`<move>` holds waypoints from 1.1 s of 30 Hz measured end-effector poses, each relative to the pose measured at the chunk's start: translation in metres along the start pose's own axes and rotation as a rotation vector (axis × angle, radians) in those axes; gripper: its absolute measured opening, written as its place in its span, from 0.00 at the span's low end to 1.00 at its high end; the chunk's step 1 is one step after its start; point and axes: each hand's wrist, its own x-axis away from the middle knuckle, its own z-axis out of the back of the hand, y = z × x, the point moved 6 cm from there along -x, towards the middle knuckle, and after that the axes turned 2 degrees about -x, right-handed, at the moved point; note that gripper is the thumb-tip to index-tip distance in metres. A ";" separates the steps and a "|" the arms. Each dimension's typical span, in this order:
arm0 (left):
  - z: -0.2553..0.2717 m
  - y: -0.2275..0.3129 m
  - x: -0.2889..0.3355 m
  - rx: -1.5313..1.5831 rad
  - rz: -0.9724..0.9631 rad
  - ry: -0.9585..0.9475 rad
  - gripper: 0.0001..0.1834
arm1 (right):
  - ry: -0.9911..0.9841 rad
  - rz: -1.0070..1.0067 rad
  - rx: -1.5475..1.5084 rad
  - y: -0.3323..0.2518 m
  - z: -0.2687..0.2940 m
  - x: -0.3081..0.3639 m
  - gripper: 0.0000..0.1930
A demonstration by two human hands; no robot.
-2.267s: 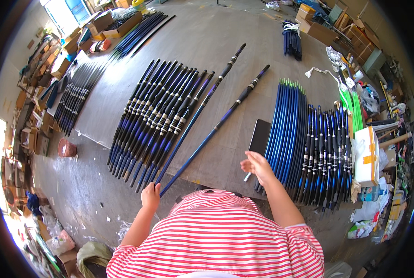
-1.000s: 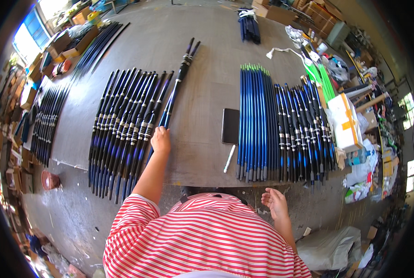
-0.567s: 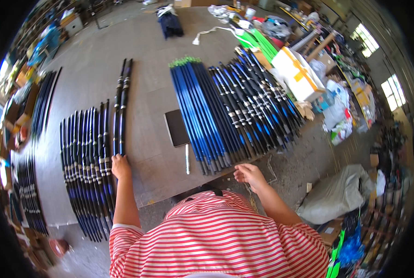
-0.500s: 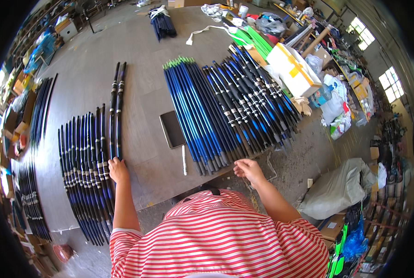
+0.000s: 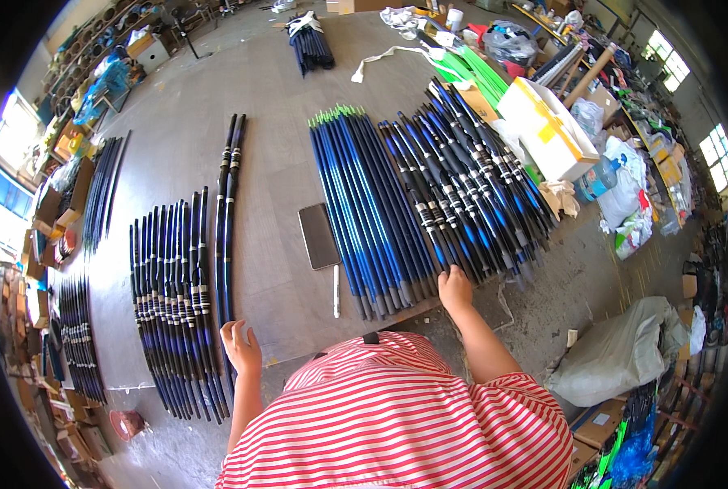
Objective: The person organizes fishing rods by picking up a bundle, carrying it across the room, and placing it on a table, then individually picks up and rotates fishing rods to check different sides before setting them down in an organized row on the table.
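Note:
My right hand [image 5: 455, 288] is closed around the near end of a dark fishing rod [image 5: 436, 238], in the row of black and blue rods with silver rings at the right. Beside the lower part of two long black rods [image 5: 229, 204], my left hand [image 5: 242, 349] has its thumb and fingers apart; nothing shows in it. Left of that pair lies a row of ringed dark rods [image 5: 168, 310]. Slim blue rods with green tips [image 5: 356, 204] lie side by side in the middle. A black phone-like slab [image 5: 319, 236] and a white stick [image 5: 336, 292] lie between.
A white foam box [image 5: 543, 122] and green rods [image 5: 482, 73] stand at the far right of the table [image 5: 274, 163]. A tied dark bundle [image 5: 311, 49] lies at the far end. More thin rods [image 5: 79, 342] are at the left. A pale sack [image 5: 617, 350] rests on the floor at right.
My right hand has moved from beyond the table edge onto a rod's near end. My left hand has drawn back toward me along the two long rods, its fingers now apart. The view has shifted slightly.

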 end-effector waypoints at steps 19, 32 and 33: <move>0.008 0.218 -0.016 1.413 0.142 -0.864 0.21 | -0.978 0.293 -1.592 -0.236 0.041 0.105 0.37; 0.018 0.190 -0.014 1.511 -0.022 -0.543 0.24 | -0.848 0.361 -1.272 -0.226 0.044 0.100 0.29; 0.020 0.187 -0.013 1.541 -0.036 -0.535 0.27 | -0.871 0.350 -1.296 -0.226 0.042 0.096 0.29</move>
